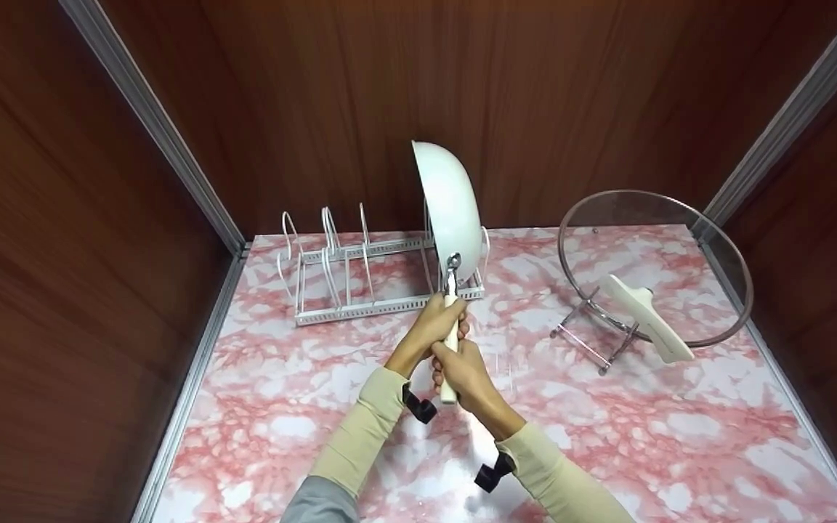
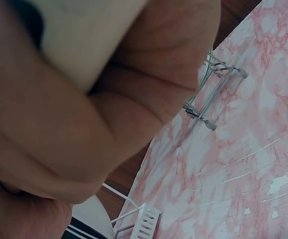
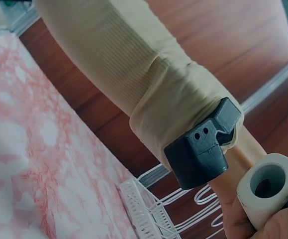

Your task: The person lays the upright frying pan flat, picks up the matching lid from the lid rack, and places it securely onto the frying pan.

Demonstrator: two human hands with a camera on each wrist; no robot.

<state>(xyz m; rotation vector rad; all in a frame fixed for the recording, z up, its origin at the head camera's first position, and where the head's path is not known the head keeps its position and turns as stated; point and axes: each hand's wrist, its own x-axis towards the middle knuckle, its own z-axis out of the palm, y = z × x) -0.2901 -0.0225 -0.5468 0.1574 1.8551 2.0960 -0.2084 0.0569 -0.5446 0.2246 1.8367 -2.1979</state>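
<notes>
Pan (image 1: 455, 203) is held on edge, handle (image 1: 449, 396) clamped low by right hand (image 1: 468, 372), higher by left hand (image 1: 434, 319), at the three o'clock end of the rack (image 1: 368, 309); at two o'clock, a lid (image 1: 655, 269) is propped on a stand (image 1: 584, 346).

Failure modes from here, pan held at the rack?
Left hand and right hand grip only the handle, so the edge-up pan might twist. At the right end of the white rack, it could snag. Swung right, it might knock the glass lid on the metal stand.
</notes>
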